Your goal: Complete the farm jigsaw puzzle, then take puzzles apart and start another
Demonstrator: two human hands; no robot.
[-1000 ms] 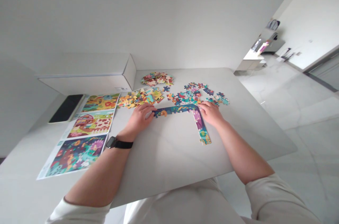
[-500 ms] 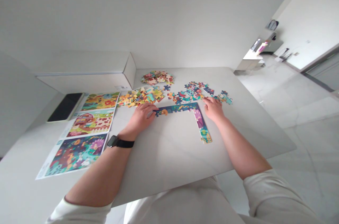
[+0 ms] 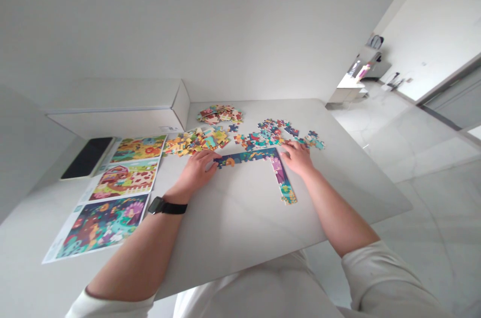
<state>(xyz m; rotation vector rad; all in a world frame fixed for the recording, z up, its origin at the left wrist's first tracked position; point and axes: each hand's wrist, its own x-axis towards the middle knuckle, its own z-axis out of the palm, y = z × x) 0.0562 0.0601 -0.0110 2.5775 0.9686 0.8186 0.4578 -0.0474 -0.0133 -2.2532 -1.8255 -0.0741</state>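
Observation:
A jigsaw border in an L shape lies on the pale stone tabletop (image 3: 240,223), made of a dark blue strip (image 3: 244,156) and a purple and teal arm (image 3: 283,183) running toward me. My left hand (image 3: 197,170) rests on the table, its fingertips at the strip's left end. My right hand (image 3: 296,157) sits at the L's corner, its fingertips on or beside the pieces there. Loose jigsaw pieces (image 3: 265,136) lie just beyond the strip, with a yellow-orange heap (image 3: 197,141) and a further pile (image 3: 220,114) behind.
Three printed picture sheets (image 3: 126,180) lie left of my left hand, and a black phone (image 3: 87,157) lies beyond them. A white box (image 3: 116,107) stands at the far left. The table's right edge drops to a tiled floor (image 3: 398,208).
My right hand has moved left from the loose pieces back to the L's corner. My left hand stays at the strip's end. The whole view has tilted slightly.

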